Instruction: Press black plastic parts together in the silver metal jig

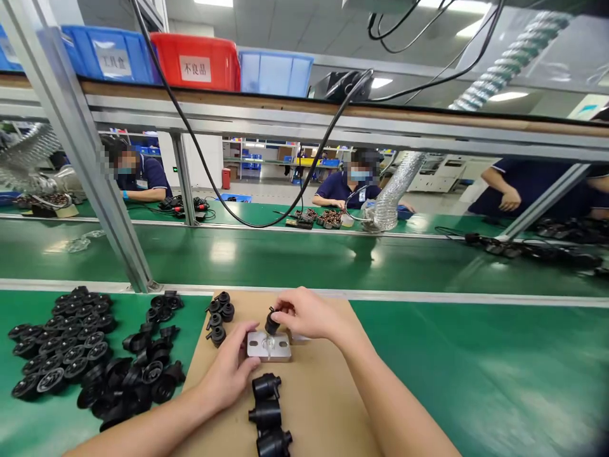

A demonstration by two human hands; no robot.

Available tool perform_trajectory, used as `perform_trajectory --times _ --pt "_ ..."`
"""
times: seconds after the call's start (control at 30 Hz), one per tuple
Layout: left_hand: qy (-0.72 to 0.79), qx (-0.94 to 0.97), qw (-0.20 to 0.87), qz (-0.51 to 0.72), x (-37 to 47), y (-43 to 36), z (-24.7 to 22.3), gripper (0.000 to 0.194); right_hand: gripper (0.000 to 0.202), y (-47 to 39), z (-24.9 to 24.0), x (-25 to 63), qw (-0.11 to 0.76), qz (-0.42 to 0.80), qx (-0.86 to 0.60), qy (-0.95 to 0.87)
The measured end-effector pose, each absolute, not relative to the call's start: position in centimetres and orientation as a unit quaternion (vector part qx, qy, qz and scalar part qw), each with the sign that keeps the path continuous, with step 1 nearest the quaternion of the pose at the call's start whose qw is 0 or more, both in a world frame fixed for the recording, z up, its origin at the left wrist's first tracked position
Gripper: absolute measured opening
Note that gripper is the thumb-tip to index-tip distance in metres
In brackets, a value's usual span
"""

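Observation:
My right hand (304, 314) pinches a small black plastic part (271, 322) and holds it onto the top of a silver metal block (269, 346) lying on a brown cardboard sheet (318, 393). My left hand (231, 369) rests against the block's left end, fingers touching it. A column of three black cylindrical parts (268, 412) lies just in front of the block. Several more small black parts (219, 316) sit at the sheet's far left corner.
A big heap of black round parts (90, 355) covers the green bench at left. A slanted metal post (118, 235) rises behind it. Beyond runs a green conveyor (333, 257); other people work at the far bench. Coloured bins (195, 60) stand on the overhead shelf.

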State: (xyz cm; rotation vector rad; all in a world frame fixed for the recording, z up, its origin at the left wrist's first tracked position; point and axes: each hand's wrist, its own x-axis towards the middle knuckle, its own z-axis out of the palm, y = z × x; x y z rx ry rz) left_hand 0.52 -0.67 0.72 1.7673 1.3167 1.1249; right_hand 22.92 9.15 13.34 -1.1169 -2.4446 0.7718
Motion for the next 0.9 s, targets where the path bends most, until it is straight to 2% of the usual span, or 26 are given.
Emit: perform_trajectory --times 0.3,0.77,0.9 --pt "0.508 0.671 0.343 0.417 0.3 -1.4 1.9 0.049 0.009 7.4 14.4 22.1 0.129 0.231 -0.359 -0.895" --pt "0.518 0.662 0.347 0.416 0.3 -1.5 2.4 0.048 0.018 7.4 13.9 21.8 0.087 0.249 -0.358 -0.896" --pt "0.515 0.665 0.346 0.415 0.3 -1.4 2.5 0.047 0.046 7.4 13.7 22.2 0.075 0.266 -0.341 -0.899"
